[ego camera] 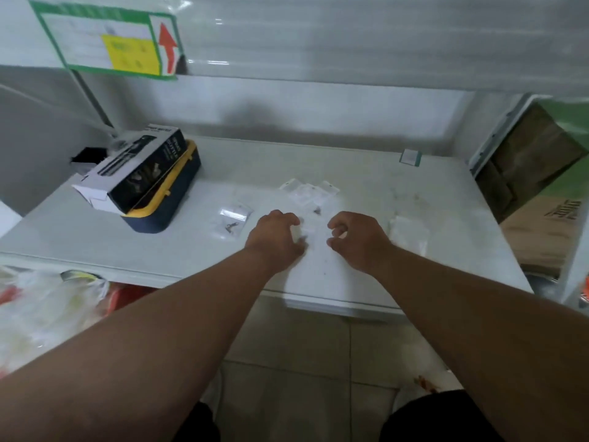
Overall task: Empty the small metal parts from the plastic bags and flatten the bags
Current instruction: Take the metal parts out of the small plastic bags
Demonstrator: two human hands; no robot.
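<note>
Both arms reach forward over the white tabletop (446,199), and the two hands are low near its front part, close to each other. The left hand (275,239) has its fingers curled and seems to pinch the edge of a small clear plastic bag (301,232) that lies between the hands; the picture is blurred here, so the grip is not fully sure. The right hand (357,239) has its fingers and thumb bent like a claw beside this bag, and I cannot tell if it holds anything. A few small metal parts (317,211) lie loose on the tabletop just behind the hands. Left of the left hand lies another bag with parts (232,220) inside. Behind the loose parts lie some flat empty bags (307,189), and one more flat bag (408,232) lies right of the right hand.
</note>
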